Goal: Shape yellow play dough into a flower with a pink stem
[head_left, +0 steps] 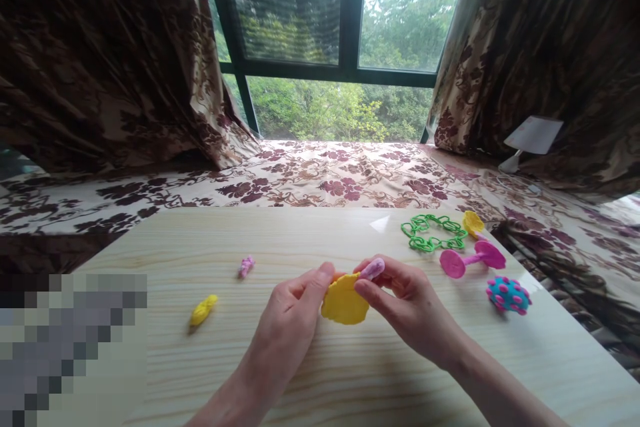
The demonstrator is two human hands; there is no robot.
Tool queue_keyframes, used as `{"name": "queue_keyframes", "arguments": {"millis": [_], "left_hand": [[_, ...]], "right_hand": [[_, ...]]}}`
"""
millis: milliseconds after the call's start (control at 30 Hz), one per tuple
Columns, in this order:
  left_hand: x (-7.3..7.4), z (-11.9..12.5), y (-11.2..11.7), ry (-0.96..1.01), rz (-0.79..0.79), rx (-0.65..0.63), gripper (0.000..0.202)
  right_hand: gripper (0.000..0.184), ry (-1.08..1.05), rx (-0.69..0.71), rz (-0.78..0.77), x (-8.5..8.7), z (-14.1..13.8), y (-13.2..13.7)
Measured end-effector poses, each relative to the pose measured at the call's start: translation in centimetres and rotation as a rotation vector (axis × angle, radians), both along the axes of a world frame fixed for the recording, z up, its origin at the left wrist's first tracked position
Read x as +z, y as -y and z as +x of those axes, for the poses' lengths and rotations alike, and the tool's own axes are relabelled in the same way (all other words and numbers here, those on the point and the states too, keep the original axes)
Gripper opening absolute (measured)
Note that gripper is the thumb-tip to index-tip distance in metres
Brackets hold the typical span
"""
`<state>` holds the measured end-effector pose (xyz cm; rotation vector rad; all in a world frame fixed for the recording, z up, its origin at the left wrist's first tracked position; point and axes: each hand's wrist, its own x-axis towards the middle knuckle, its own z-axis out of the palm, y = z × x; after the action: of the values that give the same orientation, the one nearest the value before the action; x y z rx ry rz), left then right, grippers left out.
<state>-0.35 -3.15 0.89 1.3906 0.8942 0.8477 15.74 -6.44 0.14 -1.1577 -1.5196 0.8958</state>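
Observation:
Between my hands, above the table, is a flattened yellow piece of modelling clay (345, 300) with an uneven edge. My left hand (295, 307) pinches its left side between thumb and fingers. My right hand (405, 307) is closed around a small pale pink clay lump (373, 269), held at the upper right edge of the yellow piece. Whether the pink lump is stuck to the yellow edge or only touches it, I cannot tell. To the left lie a small pink clay lump (246, 267) and a yellow clay lump (203, 310).
On the right of the pale wooden table (240, 373) lie a green clay chain (409, 235), a yellow cup-shaped piece (473, 222), a magenta dumbbell shape (453, 263) and a blue ball with pink dots (509, 295). A lamp (534, 134) stands behind at right.

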Motion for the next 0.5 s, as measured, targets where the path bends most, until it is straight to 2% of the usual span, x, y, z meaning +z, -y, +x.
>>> {"name": "queue_keyframes", "arguments": {"millis": [167,233,367,500], "left_hand": [[-0.28,0.04,0.04,-0.088,0.113,0.079,0.027],[-0.49,0.05,-0.03,-0.070,0.085,0.097,0.026],[-0.82,0.00,-0.42,0.045,-0.073,0.081,0.027],[-0.90,-0.08,-0.64,0.027,-0.032,0.049,0.026]], "right_hand": [[0.014,-0.033,-0.001,-0.037,0.10,0.14,0.00],[0.015,-0.068,0.022,-0.063,0.09,0.08,0.05],[0.017,-0.081,0.100,-0.143,0.03,0.01,0.07],[0.022,-0.005,0.061,-0.120,-0.02,0.10,0.10]]}}
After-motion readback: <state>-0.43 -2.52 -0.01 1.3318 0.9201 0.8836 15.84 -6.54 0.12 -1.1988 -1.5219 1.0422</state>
